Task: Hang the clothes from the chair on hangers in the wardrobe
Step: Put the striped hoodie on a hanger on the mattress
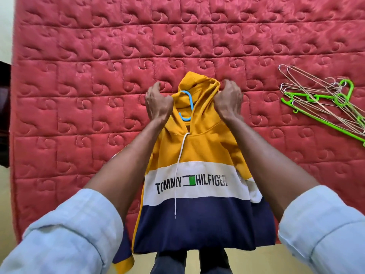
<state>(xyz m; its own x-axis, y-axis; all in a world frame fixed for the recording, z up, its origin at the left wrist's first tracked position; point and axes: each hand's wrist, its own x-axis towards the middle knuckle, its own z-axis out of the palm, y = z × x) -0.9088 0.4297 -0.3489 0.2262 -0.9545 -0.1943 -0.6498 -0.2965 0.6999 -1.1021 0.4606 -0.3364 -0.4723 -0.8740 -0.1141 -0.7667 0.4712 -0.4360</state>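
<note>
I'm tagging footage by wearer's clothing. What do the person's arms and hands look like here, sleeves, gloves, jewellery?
Both arms wear pale blue shirt sleeves, the left sleeve and the right sleeve, each rolled back into a thick cuff below the elbow, leaving the forearms bare. The left hand and right hand are bare: no gloves, and no watch or rings visible.

Red quilted mattress [79, 95] w/ hoodie [197, 155] laid flat; hanger pile [320, 101], green + prob. wire, at right.

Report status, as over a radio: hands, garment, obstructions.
Left hand and right hand grip yellow, white and navy hoodie shoulders. Blue plastic hanger hook out at neck. Nothing in the way; spare hangers aside on red mattress.
</note>
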